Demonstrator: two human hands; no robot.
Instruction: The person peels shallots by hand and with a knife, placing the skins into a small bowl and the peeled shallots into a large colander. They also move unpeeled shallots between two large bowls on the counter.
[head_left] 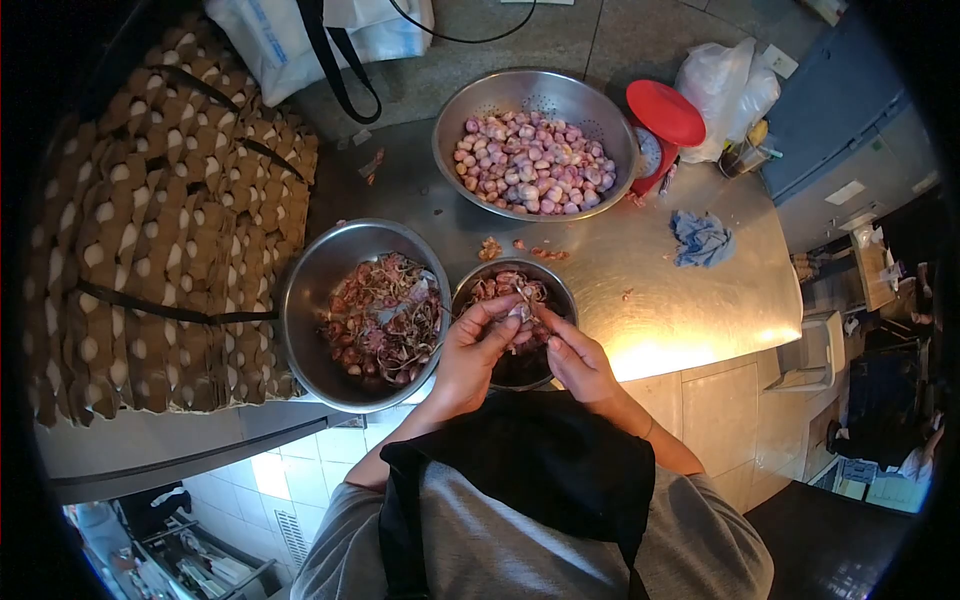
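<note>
My left hand (470,358) and my right hand (585,366) meet over a small metal bowl (571,300) of reddish skins. Between their fingertips is a small pale purple shallot (521,311), pinched from both sides. My fingers partly cover it, and whether a small blade is among them I cannot make out. Left of the small bowl stands a larger steel bowl (297,330) with unpeeled shallots (375,325), dry stems and loose skins. Beyond my hands, a wide steel colander (615,130) holds many peeled shallots (535,165).
Stacked egg trays (170,240) line the left side. At the back right are a red scale (667,115), a plastic bag (715,95) and a metal cup (742,158). A blue cloth (702,238) and scraps of skin (540,251) lie on the steel table (660,300).
</note>
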